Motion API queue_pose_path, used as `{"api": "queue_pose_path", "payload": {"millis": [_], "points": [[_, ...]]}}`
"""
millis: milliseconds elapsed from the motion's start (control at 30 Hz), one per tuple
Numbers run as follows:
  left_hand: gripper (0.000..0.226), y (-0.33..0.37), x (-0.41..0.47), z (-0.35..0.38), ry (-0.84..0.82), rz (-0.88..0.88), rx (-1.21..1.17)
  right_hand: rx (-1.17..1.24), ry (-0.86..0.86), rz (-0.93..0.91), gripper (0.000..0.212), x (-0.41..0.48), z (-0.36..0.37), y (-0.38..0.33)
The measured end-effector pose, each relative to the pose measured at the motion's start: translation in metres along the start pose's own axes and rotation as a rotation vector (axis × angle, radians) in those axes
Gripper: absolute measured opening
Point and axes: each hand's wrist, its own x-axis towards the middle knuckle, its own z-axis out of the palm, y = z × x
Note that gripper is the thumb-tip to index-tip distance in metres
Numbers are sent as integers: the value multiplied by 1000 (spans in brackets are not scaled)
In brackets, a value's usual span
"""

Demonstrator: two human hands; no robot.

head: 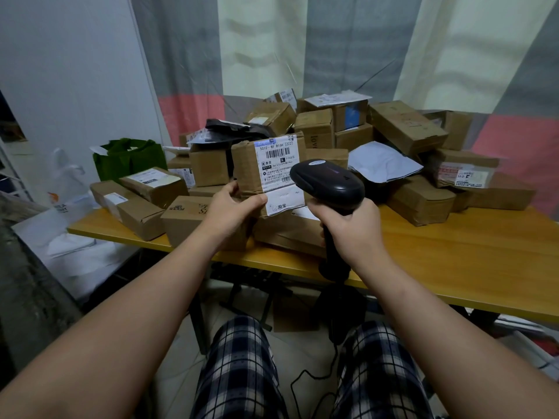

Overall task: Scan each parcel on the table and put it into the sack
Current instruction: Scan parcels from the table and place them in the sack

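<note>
Grips the parcel (257, 173) at its lower corner with the left hand (233, 204), upright above the table's (453, 252) near edge. Wraps the right hand (351, 228) round the scanner (328, 179), head just beside the upright label's (276, 160) right side.

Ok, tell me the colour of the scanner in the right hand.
The scanner is black; the head view shows it.

A grey, cream and pink striped curtain (332, 55) hangs at the far side; a white wall (75, 71) stands left.
</note>
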Motion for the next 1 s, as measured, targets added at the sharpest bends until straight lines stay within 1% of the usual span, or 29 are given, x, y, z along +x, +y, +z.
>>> {"api": "queue_pose_path", "payload": {"millis": [133,300,367,433,500,533,667,733,833,900,1000], "points": [[43,3,-3,2,7,18,-2,26,-29,-12,12,-1,-1,0],[49,11,-16,-4,26,80,-9,37,-41,-48,19,-5,8,-1],[47,9,-27,-14,52,112,-6,49,-77,-67,25,-6,18,-3],[52,2,-44,-32,101,117,-11,79,-133,-73,31,-8,34,-4],[66,-13,-62,-57,188,101,0,126,-203,-60,36,-11,56,-7],[70,-21,-71,-71,247,95,12,163,-250,-47,37,-13,69,-8],[60,-55,-102,-132,494,35,69,246,-456,33,35,-26,136,0],[64,-73,-117,-160,604,-9,125,244,-545,93,30,-36,173,10],[74,-106,-142,-194,770,-116,192,172,-695,172,24,-55,226,29],[77,-130,-161,-213,871,-196,201,87,-757,195,20,-69,255,49],[82,-164,-192,-235,1007,-326,246,-58,-884,228,24,-90,289,74]]}}
